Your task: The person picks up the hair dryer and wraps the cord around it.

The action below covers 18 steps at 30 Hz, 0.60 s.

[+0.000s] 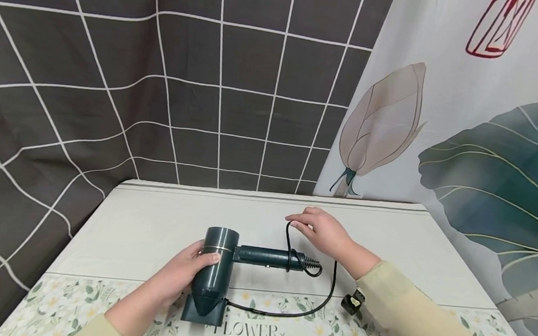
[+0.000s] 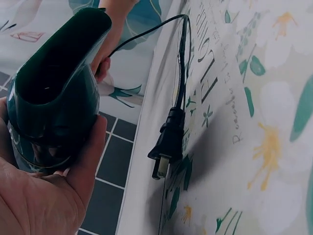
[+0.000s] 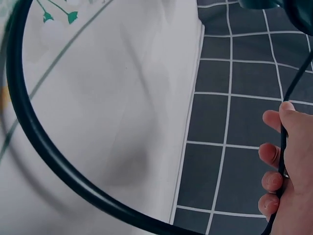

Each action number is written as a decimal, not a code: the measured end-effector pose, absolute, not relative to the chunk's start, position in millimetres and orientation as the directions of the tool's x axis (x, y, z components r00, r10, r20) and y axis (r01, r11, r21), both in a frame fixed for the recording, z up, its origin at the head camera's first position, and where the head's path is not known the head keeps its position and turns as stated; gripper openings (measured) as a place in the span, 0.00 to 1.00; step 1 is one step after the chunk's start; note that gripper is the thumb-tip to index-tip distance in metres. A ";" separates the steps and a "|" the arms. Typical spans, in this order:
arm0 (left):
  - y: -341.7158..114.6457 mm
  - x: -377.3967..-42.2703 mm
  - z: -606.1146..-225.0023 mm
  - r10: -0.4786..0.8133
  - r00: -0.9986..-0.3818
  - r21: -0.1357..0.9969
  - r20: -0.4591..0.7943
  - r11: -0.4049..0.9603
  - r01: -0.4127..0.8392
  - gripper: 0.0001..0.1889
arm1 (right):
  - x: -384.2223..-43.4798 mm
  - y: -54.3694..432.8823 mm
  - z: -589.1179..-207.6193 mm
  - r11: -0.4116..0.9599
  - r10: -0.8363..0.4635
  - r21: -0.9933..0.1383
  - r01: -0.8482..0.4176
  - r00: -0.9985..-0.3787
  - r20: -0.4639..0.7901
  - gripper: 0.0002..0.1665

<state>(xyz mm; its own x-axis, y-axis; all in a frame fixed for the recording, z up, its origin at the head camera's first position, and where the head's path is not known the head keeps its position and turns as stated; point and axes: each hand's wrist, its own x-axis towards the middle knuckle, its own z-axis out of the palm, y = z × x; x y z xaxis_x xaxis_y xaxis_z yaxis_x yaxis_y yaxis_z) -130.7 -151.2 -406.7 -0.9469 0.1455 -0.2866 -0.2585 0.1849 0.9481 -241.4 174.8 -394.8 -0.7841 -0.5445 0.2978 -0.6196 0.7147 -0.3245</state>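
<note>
A dark teal hair dryer (image 1: 214, 283) is held over the table, its handle (image 1: 261, 256) pointing right and its flat nozzle (image 1: 203, 314) toward me. My left hand (image 1: 180, 269) grips its barrel, thumb across the top. Raised beyond the handle's end, my right hand (image 1: 323, 232) holds the black power cord (image 1: 285, 314) between thumb and curled fingers. The cord is looped round the handle near its coiled strain relief (image 1: 311, 263); the rest curves down and back toward the nozzle. In the left wrist view the two-pin plug (image 2: 168, 137) hangs beside the dryer.
A white tablecloth (image 1: 159, 217) with a floral front band covers the table. A dark grid-patterned curtain (image 1: 250, 113) hangs behind, and a white curtain (image 1: 392, 184) with plant prints hangs at the right. A small black device (image 1: 352, 302) sits by the right sleeve.
</note>
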 end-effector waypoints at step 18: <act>-140.2 -132.0 -403.5 0.118 -0.952 0.958 -0.283 0.092 -0.273 0.42 | -224.1 168.2 -412.5 0.630 -0.619 -0.300 -0.716 -0.697 0.363 0.04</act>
<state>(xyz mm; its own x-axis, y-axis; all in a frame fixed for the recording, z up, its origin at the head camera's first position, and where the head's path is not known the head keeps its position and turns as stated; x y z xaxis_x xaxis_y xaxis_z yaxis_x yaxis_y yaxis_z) -132.0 -140.2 -403.5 -0.9519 0.1183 -0.2826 -0.2728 0.0921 0.9576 -224.1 168.2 -412.5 -0.6969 -0.6186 0.3630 -0.7159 0.6304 -0.3002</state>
